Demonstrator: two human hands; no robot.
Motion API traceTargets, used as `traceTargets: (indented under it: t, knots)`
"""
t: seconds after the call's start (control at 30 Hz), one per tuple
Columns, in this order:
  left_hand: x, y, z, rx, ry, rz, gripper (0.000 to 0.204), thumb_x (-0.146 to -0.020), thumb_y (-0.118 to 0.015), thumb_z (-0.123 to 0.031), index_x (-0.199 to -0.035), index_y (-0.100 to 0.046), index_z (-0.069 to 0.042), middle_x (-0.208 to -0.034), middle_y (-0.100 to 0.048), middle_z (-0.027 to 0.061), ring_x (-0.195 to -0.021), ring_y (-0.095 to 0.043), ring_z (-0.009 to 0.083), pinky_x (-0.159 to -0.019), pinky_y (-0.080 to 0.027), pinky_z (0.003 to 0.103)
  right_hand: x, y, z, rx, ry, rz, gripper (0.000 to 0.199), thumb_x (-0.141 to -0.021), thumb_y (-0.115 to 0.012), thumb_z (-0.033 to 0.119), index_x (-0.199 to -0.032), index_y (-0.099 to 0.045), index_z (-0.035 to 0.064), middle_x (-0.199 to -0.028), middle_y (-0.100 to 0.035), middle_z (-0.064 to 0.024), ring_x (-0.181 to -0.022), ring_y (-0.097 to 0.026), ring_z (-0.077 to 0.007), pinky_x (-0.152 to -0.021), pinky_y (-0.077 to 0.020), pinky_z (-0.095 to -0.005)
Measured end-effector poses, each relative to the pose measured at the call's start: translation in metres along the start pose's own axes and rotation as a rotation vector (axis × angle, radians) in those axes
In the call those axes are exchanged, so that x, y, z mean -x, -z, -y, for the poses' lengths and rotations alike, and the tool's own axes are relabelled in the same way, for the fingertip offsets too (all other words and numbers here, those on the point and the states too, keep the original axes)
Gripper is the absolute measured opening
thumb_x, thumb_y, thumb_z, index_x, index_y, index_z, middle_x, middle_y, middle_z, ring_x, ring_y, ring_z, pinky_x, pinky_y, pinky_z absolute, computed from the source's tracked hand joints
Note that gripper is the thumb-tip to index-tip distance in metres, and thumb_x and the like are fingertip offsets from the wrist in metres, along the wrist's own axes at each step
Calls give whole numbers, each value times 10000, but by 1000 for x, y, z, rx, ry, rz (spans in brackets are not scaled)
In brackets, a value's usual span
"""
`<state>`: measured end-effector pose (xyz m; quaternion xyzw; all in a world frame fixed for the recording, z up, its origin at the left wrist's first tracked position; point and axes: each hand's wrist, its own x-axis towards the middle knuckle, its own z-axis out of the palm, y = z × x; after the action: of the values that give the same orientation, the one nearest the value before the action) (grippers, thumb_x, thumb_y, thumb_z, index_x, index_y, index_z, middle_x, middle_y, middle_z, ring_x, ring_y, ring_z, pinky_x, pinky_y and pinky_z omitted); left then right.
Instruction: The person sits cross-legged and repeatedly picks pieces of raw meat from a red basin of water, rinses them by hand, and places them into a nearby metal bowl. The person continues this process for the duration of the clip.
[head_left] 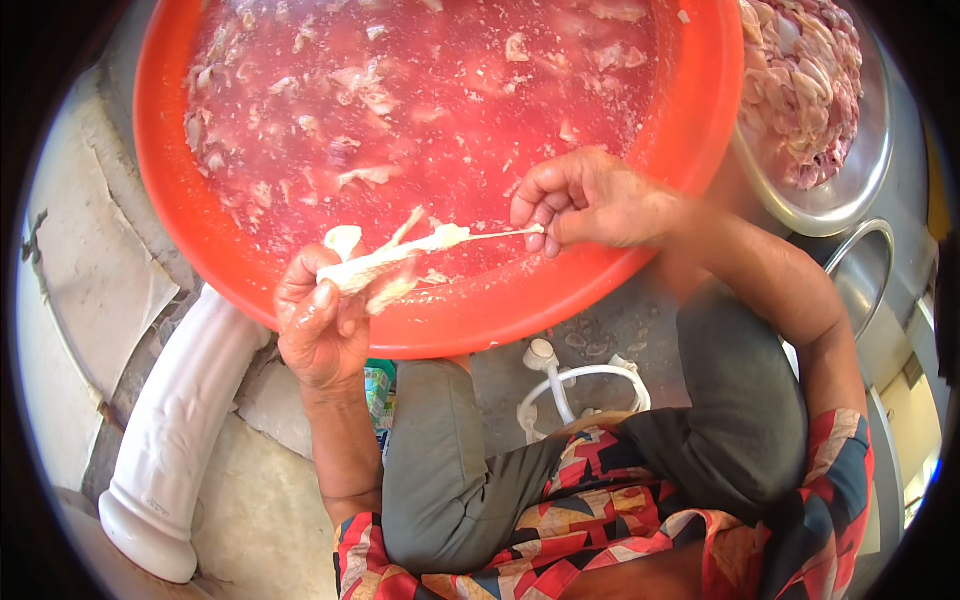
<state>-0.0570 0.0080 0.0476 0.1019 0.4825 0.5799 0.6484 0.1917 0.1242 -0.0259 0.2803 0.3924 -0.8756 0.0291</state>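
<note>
My left hand point(320, 325) grips a pale, raw chicken foot point(375, 262) over the near rim of a large red basin point(440, 320). My right hand point(590, 200) pinches a thin white strip point(500, 235) stretched out from the foot's tip. The two hands are a short way apart, joined by the strip. The basin holds pinkish water with several pale meat pieces point(370, 95) floating in it.
A metal bowl point(850, 190) heaped with pale pink meat pieces point(800, 80) stands at the upper right, a second metal bowl point(865, 270) below it. A white ribbed post point(175, 440) lies on the concrete floor at left. My knees in grey trousers sit under the basin.
</note>
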Motion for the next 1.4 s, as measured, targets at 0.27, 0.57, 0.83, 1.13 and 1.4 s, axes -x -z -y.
traceTargets:
  t: [0.27, 0.57, 0.83, 1.13, 1.4]
  knots:
    - [-1, 2, 8, -53, 83, -7, 160, -806, -573, -115, -867, -530, 27, -744, -581, 95, -464, -382, 44, -544, -410, 220, 2, -2, 15, -261, -176, -25, 234, -823, -451, 73, -1000, -555, -40, -818, -638, -136, -638, -617, -148, -565, -488, -250]
    - [2, -43, 24, -416, 321, 154, 219, -896, -477, -38, -1091, -552, 26, -956, -613, 87, -790, -575, 85, -610, -433, 186, -2, -19, 0, -172, -113, -23, 359, -868, -531, 396, -915, -619, 52, -805, -628, -37, -612, -602, -105, -525, -424, -208]
    - [2, -46, 36, -584, 183, 256, 318, -884, -473, 11, -1202, -472, 13, -989, -602, 79, -868, -568, 81, -703, -426, 187, -12, -21, -10, -353, 58, -71, 111, -792, -642, 126, -853, -623, 35, -777, -625, -51, -649, -600, -99, -573, -463, -217]
    - [2, -43, 32, -465, 264, 277, 645, -860, -418, 25, -1416, -98, -45, -949, -612, 102, -636, -466, 32, -606, -373, 166, -3, -5, 19, -240, 113, -174, 175, -756, -516, -31, -915, -576, 9, -821, -624, -72, -668, -586, -96, -595, -447, -203]
    - [-7, -39, 31, -268, 355, 285, 716, -847, -419, 34, -1424, -7, -65, -988, -622, 170, -706, -537, 69, -596, -417, 180, -5, -2, 9, 160, 114, -40, 214, -784, -677, 134, -951, -601, 24, -776, -603, 0, -690, -521, -33, -582, -406, -194]
